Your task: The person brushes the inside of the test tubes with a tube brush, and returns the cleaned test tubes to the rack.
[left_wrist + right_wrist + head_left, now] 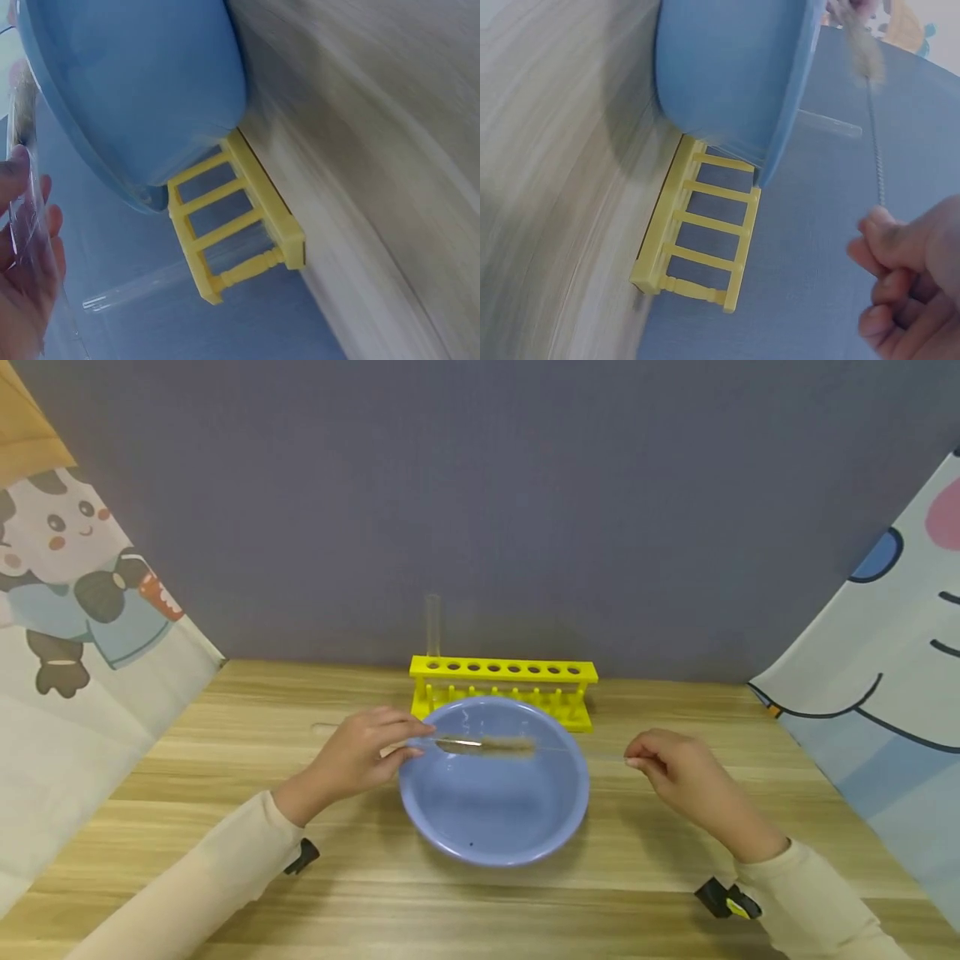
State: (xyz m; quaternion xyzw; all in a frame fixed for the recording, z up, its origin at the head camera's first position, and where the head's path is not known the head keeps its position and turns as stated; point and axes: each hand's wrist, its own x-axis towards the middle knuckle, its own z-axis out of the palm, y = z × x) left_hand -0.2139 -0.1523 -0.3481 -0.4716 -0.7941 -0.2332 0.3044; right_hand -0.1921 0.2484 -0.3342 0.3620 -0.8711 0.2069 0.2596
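Observation:
A clear test tube (28, 217) is pinched by my left hand (377, 750), over the left rim of the blue basin (495, 810). My right hand (681, 777), off the basin's right side, pinches the thin twisted wire handle (876, 142) of a test tube brush. The brush's tan bristles (510, 745) lie level over the basin, partly within the tube and partly out past its right end. In the right wrist view the thumb and forefinger meet at the wire's end.
Behind the basin stands a yellow test tube rack (504, 669), with another clear test tube (432, 625) upright at its left end. A thin, pale looped end (322, 726) shows left of my left hand. Grey cloth (487, 510) backs the wooden table (360, 893).

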